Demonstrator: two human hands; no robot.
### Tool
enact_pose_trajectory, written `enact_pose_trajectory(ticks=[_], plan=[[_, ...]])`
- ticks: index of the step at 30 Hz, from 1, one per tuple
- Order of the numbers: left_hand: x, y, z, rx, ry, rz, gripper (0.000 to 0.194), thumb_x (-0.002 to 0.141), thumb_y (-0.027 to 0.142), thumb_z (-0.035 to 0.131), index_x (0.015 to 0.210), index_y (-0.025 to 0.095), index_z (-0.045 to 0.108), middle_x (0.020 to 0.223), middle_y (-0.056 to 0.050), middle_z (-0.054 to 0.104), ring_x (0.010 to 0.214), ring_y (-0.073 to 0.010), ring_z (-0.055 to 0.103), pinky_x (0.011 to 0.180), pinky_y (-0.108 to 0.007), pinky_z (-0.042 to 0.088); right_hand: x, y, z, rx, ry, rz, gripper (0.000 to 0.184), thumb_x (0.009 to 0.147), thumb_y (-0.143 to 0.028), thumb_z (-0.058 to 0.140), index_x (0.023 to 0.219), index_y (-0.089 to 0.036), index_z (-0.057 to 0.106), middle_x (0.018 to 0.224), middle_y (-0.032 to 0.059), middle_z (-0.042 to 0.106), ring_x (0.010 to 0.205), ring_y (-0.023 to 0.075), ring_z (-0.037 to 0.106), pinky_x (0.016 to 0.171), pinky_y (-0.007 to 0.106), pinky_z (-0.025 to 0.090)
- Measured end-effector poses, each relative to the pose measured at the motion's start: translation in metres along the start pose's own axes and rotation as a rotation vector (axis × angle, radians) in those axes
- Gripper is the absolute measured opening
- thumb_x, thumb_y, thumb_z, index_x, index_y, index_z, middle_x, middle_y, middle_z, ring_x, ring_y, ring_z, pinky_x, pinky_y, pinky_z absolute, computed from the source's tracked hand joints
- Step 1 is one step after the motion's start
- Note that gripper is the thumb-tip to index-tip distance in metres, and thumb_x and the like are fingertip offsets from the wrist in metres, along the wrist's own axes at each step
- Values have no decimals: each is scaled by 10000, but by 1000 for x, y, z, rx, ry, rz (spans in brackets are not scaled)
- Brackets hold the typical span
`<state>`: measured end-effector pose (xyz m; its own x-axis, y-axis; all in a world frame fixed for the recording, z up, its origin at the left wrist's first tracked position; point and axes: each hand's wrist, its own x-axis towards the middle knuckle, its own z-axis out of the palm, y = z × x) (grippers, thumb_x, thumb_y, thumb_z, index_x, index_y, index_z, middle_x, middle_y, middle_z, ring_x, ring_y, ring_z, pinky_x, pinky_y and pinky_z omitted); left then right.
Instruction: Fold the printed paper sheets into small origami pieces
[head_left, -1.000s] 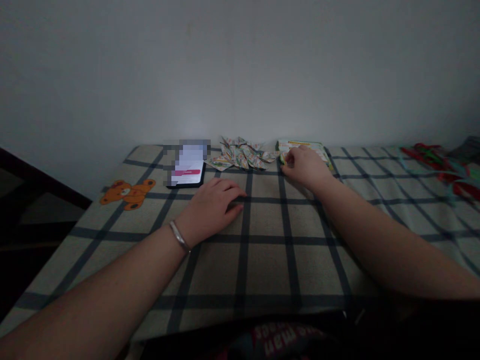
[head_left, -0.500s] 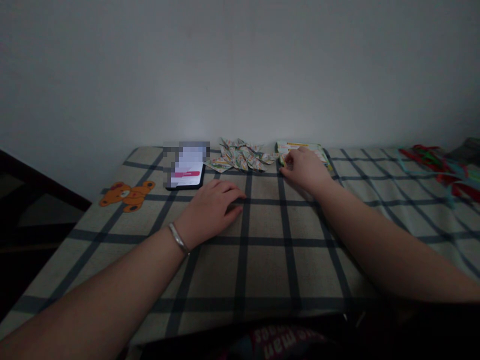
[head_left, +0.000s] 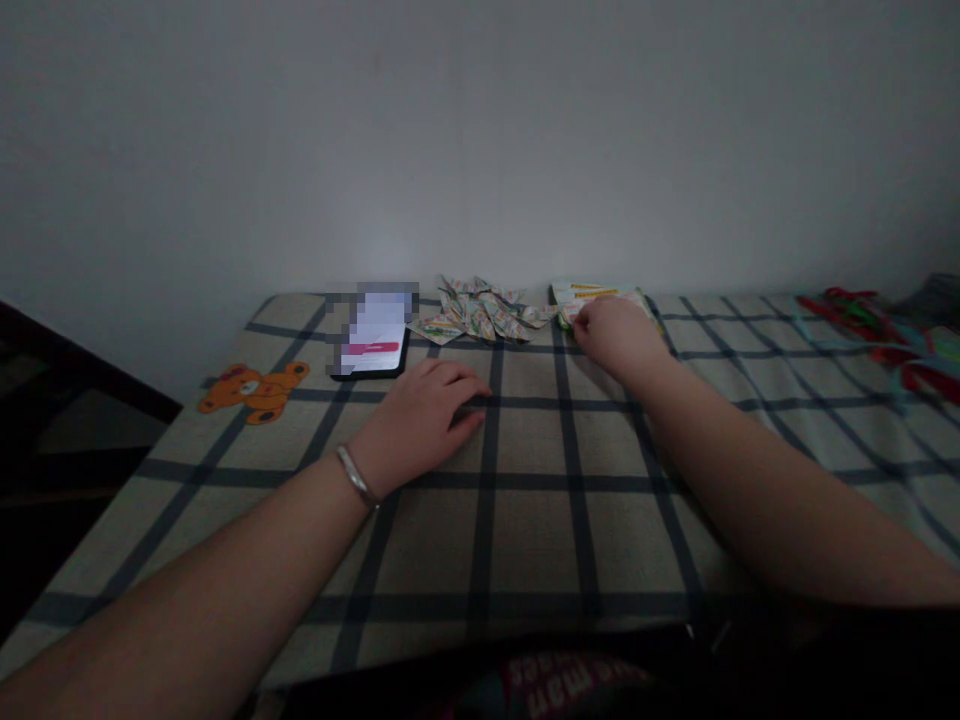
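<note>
My left hand (head_left: 426, 412) rests palm down on the checked cloth, fingers stretched and a little apart, holding nothing. Close beyond it lies a phone (head_left: 375, 335) with a lit screen, partly blurred out. My right hand (head_left: 621, 335) is over a flat, printed green-and-white packet (head_left: 592, 291), covering its front part. The fingers of that hand are curled closed; whatever is between them is hidden. Left of the packet is a loose pile of small folded pieces of printed paper or wrapper (head_left: 484, 315), with pointed ends.
A checked cloth (head_left: 525, 540) covers the table, which meets a pale wall (head_left: 480, 140) at the back. An orange bear figure (head_left: 251, 390) lies flat at the left. Red, green and light-blue stringy items (head_left: 855, 320) lie at the far right.
My right hand has turned and its fingers have curled in, shifting slightly to the right over the packet. My left hand has stayed still.
</note>
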<state>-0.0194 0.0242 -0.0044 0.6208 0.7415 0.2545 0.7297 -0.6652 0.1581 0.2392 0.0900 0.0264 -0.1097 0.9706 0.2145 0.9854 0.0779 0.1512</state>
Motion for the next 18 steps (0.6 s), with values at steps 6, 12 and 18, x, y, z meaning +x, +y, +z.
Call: enact_pose_trajectory(ticks=[6, 12, 18], plan=[[1, 0, 0, 2, -5, 2, 251, 894, 290, 566, 1112, 196, 645, 1133, -62, 621, 1076, -259, 529, 986, -451, 424, -3, 3, -1, -15, 3, 16, 367, 930, -231, 399, 999, -74, 724, 1033, 198, 705, 936, 274, 656, 796, 327, 465], [0, 1, 0, 3, -16, -7, 255, 896, 290, 565, 1120, 197, 644, 1139, -63, 622, 1084, -259, 530, 986, -451, 425, -7, 6, -4, -18, 6, 18, 328, 916, -253, 430, 980, -102, 714, 1037, 173, 704, 935, 273, 649, 778, 334, 465], [0, 0, 1, -4, 0, -6, 249, 889, 281, 574, 1113, 200, 645, 1136, -59, 623, 1082, -259, 532, 980, -452, 428, -9, 8, -4, 10, 7, 44, 298, 904, -285, 458, 973, -128, 701, 1019, 162, 707, 906, 281, 662, 722, 335, 474]])
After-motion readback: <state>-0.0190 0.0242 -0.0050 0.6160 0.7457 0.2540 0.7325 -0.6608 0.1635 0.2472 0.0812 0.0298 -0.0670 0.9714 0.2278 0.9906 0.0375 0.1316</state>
